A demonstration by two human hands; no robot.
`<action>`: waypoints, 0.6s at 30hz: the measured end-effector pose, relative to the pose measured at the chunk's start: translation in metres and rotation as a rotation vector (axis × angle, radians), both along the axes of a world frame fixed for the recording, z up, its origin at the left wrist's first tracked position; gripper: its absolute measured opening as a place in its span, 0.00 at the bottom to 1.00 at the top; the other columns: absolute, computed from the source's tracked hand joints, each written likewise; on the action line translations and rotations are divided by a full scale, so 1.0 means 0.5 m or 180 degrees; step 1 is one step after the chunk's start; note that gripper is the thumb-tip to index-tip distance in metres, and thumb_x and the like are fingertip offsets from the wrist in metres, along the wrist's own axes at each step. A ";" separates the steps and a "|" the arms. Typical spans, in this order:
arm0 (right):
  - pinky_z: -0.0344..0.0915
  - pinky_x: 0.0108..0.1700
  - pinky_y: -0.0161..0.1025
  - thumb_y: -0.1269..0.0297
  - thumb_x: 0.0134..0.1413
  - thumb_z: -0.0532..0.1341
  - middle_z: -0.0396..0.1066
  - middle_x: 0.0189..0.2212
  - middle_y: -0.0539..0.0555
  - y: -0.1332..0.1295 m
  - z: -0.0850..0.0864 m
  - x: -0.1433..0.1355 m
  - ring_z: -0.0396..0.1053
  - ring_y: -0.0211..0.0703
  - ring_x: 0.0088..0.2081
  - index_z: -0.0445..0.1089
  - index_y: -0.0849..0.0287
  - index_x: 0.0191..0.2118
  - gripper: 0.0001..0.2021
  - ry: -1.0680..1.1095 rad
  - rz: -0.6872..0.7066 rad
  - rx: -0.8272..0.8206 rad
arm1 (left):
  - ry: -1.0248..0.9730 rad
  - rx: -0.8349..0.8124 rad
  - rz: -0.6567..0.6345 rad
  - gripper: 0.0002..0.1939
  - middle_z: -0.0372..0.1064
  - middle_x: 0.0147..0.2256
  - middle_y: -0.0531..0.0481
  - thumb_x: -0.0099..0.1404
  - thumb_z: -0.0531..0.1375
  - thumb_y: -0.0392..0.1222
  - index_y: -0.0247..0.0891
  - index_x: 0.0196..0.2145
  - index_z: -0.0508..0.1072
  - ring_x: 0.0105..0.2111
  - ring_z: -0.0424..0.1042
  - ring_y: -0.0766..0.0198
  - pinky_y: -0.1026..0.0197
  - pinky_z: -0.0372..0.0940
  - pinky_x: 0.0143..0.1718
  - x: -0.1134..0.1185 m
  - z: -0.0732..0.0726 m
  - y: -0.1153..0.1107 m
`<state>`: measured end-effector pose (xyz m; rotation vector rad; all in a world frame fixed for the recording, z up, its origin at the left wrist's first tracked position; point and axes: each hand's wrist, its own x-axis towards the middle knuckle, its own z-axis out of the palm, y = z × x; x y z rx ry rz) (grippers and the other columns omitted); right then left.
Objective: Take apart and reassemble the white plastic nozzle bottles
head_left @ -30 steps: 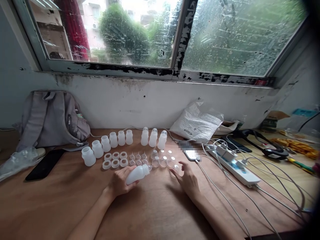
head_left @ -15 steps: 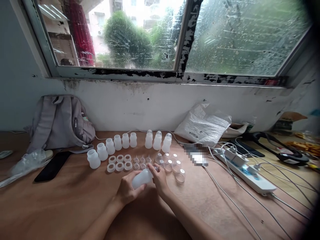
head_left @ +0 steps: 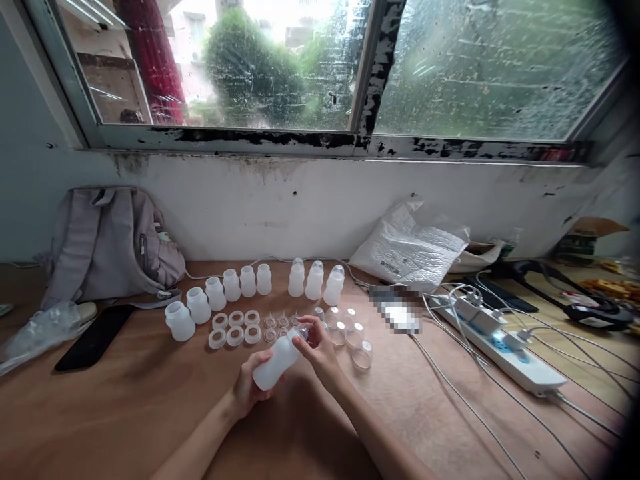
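Observation:
A frosted white baby bottle [head_left: 273, 368] lies tilted across my hands above the table, its top pointing up and right. My left hand [head_left: 247, 383] is wrapped around the lower body. At the top end, my right hand [head_left: 320, 348] pinches a clear cap [head_left: 301, 329], partly hidden by the fingers. Just beyond are silicone nipples [head_left: 283, 321] and white collar rings [head_left: 235, 335], both in rows. Right of my right hand stand several clear domed caps [head_left: 361, 356].
Several open bottles [head_left: 180, 323] line up at the back left; three capped bottles [head_left: 314, 280] stand at the back centre. A phone [head_left: 93, 339] and backpack [head_left: 113, 247] are left. On the right are a plastic mailer [head_left: 410, 247], a power strip [head_left: 525, 367] and trailing cables.
The bottle and my left hand have shifted slightly left and down. The right fingers have spread along the top, where the clear cap now shows. The camera view has shifted slightly.

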<state>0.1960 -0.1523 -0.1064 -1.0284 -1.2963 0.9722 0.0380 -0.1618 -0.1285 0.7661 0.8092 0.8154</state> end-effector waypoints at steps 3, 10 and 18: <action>0.54 0.22 0.31 0.57 0.43 0.61 0.57 0.22 0.46 -0.002 0.006 0.007 0.55 0.34 0.23 0.64 0.55 0.35 0.12 0.0128 0.0261 -0.0139 | 0.0033 0.0151 -0.0036 0.19 0.66 0.20 0.49 0.56 0.50 0.52 0.31 0.29 0.66 0.12 0.54 0.74 0.70 0.42 0.12 -0.006 0.001 0.002; 0.59 0.36 0.36 0.61 0.43 0.62 0.64 0.38 0.53 -0.014 0.048 0.034 0.61 0.42 0.38 0.65 0.54 0.42 0.17 0.0894 0.1174 -0.0613 | 0.0074 0.0267 0.0064 0.17 0.65 0.20 0.49 0.56 0.51 0.51 0.31 0.27 0.66 0.11 0.55 0.74 0.69 0.41 0.12 -0.008 0.015 -0.005; 0.51 0.25 0.33 0.59 0.46 0.61 0.58 0.20 0.47 0.004 0.020 0.046 0.54 0.33 0.23 0.64 0.59 0.24 0.10 0.0589 0.0390 -0.0432 | 0.0430 0.0741 -0.0198 0.17 0.65 0.22 0.49 0.58 0.51 0.50 0.31 0.31 0.66 0.12 0.56 0.74 0.71 0.38 0.12 -0.014 0.019 -0.001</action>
